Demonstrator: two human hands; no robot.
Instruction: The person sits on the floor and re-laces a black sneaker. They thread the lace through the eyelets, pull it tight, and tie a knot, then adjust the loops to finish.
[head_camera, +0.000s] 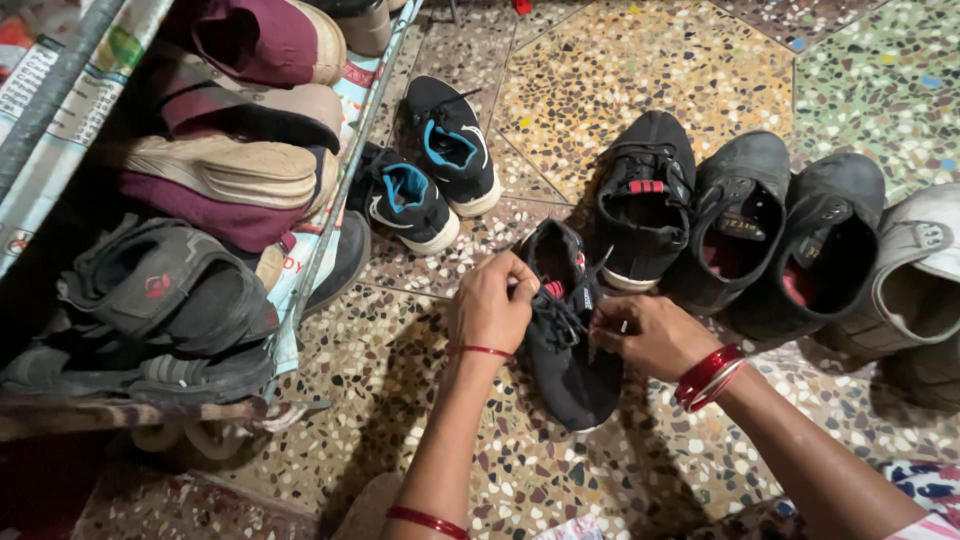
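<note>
Laces of a black sneaker (568, 340) sit between our two hands near the middle of the terrazzo floor (640, 80). Our left hand (490, 303) is closed on the shoe's left side by the opening, fingers curled over the collar. Our right hand (650, 335) pinches the lace at the shoe's right side, fingers drawn narrow around it. The sneaker lies with its toe toward us and its heel toward the far side, sole flat on the floor.

Just beyond it stands a matching black sneaker (645, 195) with a red strip at the tongue, almost touching our shoe's heel. To the right we see two dark grey shoes (790, 230) side by side, then a pale grey shoe (915, 270) at the right edge of the view. Together they form a close row with little gap between them. To the far left of our shoe lie two small black shoes with blue lining (435, 165), just beside the shoe rack (330, 210).

The rack fills the left side, its metal edge running from far to near, stacked with maroon slippers (250, 110) and dark sandals (160, 300). Bare floor opens near us, under our forearms, and at the far side past the row.
</note>
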